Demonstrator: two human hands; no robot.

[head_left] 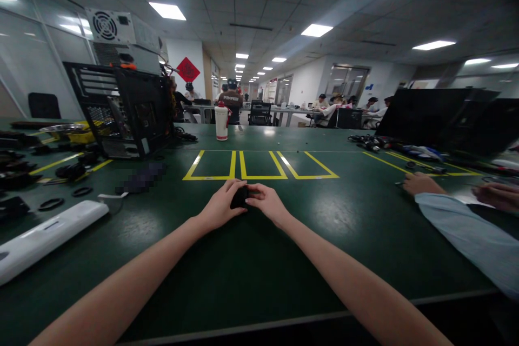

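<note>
A small black object is between my two hands, low over the green table, just in front of the yellow tape boxes. My left hand holds it from the left, thumb below and fingers above. From the right, the fingertips of my right hand press on the same object. What exactly the object is cannot be made out, as fingers cover part of it.
On the green table, a white power strip and black rings lie left, beside an open computer case. A white cup stands beyond the tape. Another person's hand rests at the right, near cables.
</note>
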